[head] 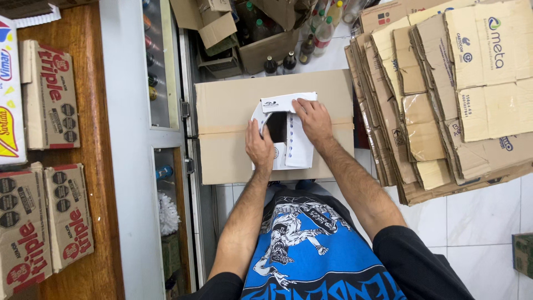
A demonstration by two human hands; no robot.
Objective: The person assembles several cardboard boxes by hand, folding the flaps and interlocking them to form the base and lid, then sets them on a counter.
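Note:
A sealed brown cardboard box (227, 116) with a strip of tape across its top stands in front of me. On it lies a small white paper carton (294, 150), partly unfolded, with a dark opening in its middle. My left hand (259, 147) grips the carton's left side. My right hand (314, 119) presses its fingers on the upper flap of the carton. Both forearms reach out over my blue and black printed shirt.
A tall stack of flattened cardboard (444, 94) fills the right side. Bottles (323, 33) and open boxes stand behind the sealed box. A glass-door cabinet (161, 66) and a wooden counter (91, 139) with flat printed cartons are on the left. White floor tiles (483, 222) show lower right.

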